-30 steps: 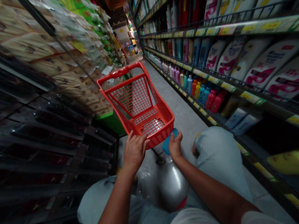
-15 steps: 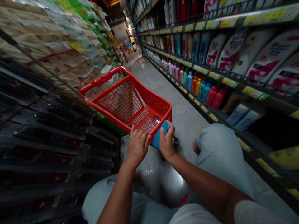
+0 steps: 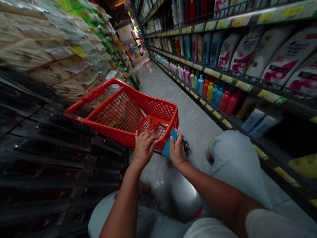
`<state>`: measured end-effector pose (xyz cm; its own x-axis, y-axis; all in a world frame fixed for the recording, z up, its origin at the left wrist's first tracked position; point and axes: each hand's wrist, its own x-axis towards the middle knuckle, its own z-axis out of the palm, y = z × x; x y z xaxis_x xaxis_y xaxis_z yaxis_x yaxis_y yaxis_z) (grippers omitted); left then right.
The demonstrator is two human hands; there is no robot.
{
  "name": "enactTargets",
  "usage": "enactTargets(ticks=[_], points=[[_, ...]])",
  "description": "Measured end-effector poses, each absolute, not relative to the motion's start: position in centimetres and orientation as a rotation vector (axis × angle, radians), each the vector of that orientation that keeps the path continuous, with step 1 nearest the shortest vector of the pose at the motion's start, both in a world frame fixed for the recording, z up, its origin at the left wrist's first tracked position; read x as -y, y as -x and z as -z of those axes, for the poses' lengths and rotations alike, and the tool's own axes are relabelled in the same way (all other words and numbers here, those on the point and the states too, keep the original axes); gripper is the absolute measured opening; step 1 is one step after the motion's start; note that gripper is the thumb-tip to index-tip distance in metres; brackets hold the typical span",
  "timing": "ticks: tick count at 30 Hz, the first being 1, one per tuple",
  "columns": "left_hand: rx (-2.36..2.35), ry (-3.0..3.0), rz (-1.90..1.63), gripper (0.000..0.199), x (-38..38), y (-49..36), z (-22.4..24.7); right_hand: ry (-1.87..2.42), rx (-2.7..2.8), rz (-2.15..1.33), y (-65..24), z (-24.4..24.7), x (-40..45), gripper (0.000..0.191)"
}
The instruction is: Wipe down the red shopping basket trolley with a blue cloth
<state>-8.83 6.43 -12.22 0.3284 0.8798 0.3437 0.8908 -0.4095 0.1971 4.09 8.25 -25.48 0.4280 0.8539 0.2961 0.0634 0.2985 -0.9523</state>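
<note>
A red plastic shopping cart (image 3: 128,109) with latticed sides stands in the aisle in front of me, its handle pointing away to the left. My left hand (image 3: 144,147) rests over the cart's near rim, the fingers curled across the edge. At the near right corner, my right hand (image 3: 176,149) grips a blue cloth (image 3: 167,149) between thumb and fingers. The cloth lies against the outside of that corner. Part of it is hidden behind the right hand's fingers.
Shelves of shampoo bottles (image 3: 271,62) run along the right. Stacked beige packages (image 3: 42,56) and dark wrapped goods (image 3: 49,158) line the left. The tiled floor (image 3: 158,79) extends down the aisle. My bent knees (image 3: 235,158) flank the cart's near side.
The cart has swung, its handle end moving left and toward me. My left hand has shifted slightly left with the rim. My right hand keeps the cloth at the corner.
</note>
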Motion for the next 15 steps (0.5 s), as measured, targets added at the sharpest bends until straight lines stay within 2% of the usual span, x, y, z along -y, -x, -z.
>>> enactTargets(ticks=[4, 10, 13, 15], points=[[1.728, 2.485, 0.706, 0.027, -7.2, 6.9, 13.0, 1.293, 0.949, -0.765, -4.1, 26.7, -7.2, 0.041], [1.654, 2.525, 0.725, 0.032, -8.0, 5.0, 13.3, 1.147, 1.062, -0.564, -5.4, 23.2, -6.7, 0.049], [1.543, 2.598, 0.608, 0.038, -8.3, 6.5, 12.5, 1.225, 1.023, -0.636, -6.1, 24.9, -7.7, 0.051], [1.613, 2.424, 0.544, 0.039, -8.6, 8.2, 11.7, 1.303, 0.969, -0.721, -6.3, 26.5, -8.4, 0.054]])
